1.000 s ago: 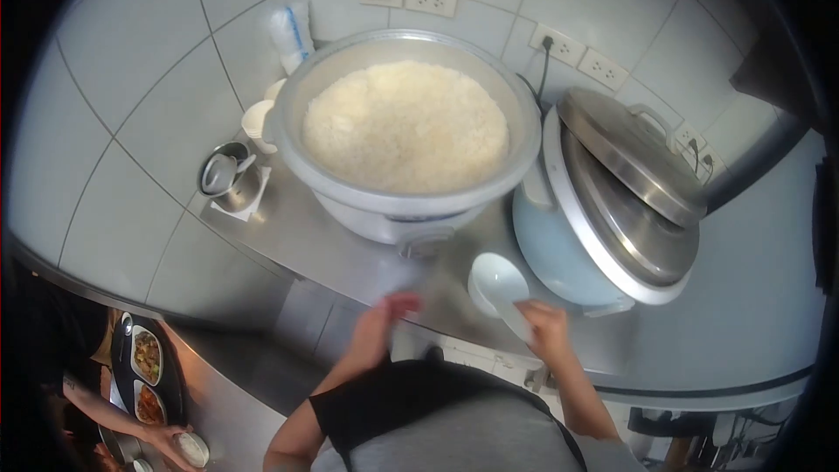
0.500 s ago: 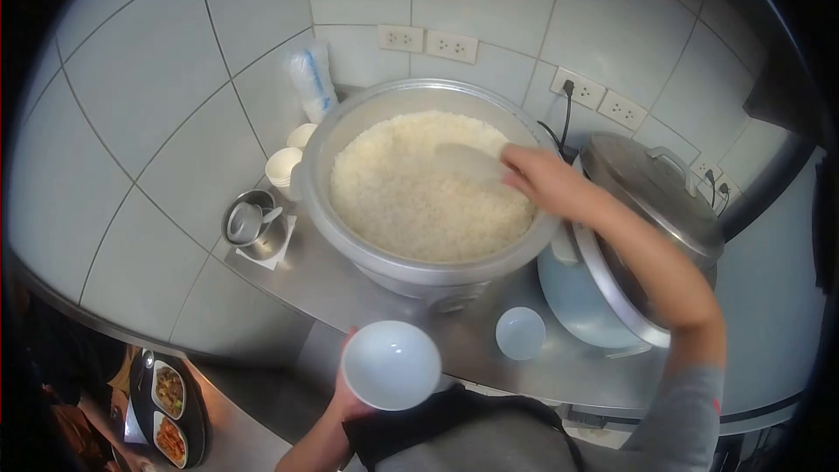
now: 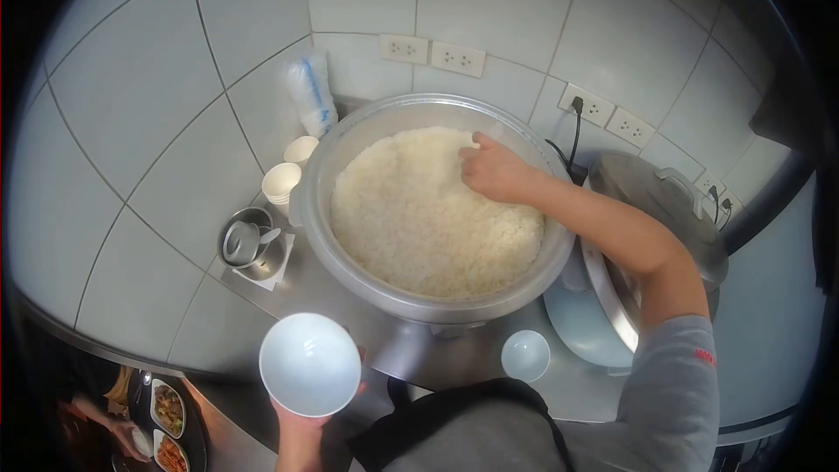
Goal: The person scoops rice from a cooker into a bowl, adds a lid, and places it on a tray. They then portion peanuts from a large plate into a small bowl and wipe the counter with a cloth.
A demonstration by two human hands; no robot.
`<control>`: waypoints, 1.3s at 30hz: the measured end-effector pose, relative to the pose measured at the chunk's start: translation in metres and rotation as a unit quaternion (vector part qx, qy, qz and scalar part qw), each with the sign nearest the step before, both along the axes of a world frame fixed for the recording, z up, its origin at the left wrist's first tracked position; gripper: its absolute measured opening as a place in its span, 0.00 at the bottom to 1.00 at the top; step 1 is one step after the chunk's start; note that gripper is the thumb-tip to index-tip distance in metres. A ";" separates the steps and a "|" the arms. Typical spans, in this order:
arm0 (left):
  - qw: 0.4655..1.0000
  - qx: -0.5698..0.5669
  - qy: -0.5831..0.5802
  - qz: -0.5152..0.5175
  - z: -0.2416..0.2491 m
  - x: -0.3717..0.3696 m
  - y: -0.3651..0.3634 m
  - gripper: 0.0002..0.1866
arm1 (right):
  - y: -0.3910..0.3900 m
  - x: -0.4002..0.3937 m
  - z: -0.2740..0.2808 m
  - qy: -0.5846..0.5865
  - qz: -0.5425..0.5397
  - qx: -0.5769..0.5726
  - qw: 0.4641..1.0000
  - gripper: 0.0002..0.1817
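A white bowl (image 3: 309, 365), its inside facing up with no food visible in it, sits in my left hand (image 3: 301, 419). My fingers wrap around its underside and right edge. My right hand (image 3: 498, 170) is closed over the cooked white rice (image 3: 428, 227) in a large metal pot (image 3: 367, 284). It grips a pale rice paddle, whose blade is hard to make out against the rice now. A smaller white bowl (image 3: 526, 356) stands on the metal counter in front of the pot.
A domed metal lid (image 3: 642, 188) rests over another pot at the right. Stacked paper cups (image 3: 281, 183), a steel container (image 3: 262, 253) with utensils and a plastic-wrapped bundle (image 3: 310, 92) line the left. At lower left, another person's hand (image 3: 122, 433) is beside a tray with food dishes (image 3: 168, 406).
My right hand has moved left and farther back over the rice, and the paddle's blade no longer shows clearly. My left hand has carried the bowl to the left. Another person's hand has come nearer the tray.
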State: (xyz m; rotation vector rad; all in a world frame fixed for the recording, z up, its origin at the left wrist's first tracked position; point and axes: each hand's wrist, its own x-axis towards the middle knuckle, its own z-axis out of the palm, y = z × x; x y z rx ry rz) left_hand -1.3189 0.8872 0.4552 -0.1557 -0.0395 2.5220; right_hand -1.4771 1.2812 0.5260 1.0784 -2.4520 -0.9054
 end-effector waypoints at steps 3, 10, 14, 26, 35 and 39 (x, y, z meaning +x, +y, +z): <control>0.962 -0.228 0.144 0.031 -0.002 -0.034 0.007 0.31 | 0.001 0.020 0.005 -0.009 0.019 -0.003 1.000 0.05; 0.951 -0.221 0.217 0.020 0.075 -0.105 0.080 0.21 | -0.001 0.079 0.025 -0.093 0.068 -0.058 0.992 0.02; 0.895 -0.320 0.311 0.001 0.089 -0.136 0.106 0.21 | 0.010 0.095 0.029 -0.242 -0.003 -0.157 0.958 0.05; 0.888 -0.357 0.243 -0.161 0.089 -0.167 0.144 0.31 | 0.004 0.049 0.080 -0.240 -0.144 -0.471 0.837 0.08; 0.949 -0.244 0.198 0.018 0.097 -0.179 0.129 0.31 | -0.049 -0.001 0.098 -0.001 0.016 -0.466 0.885 0.18; 0.945 -0.247 0.200 0.081 0.115 -0.185 0.088 0.32 | -0.034 -0.083 0.043 0.107 -0.097 -0.223 0.964 0.12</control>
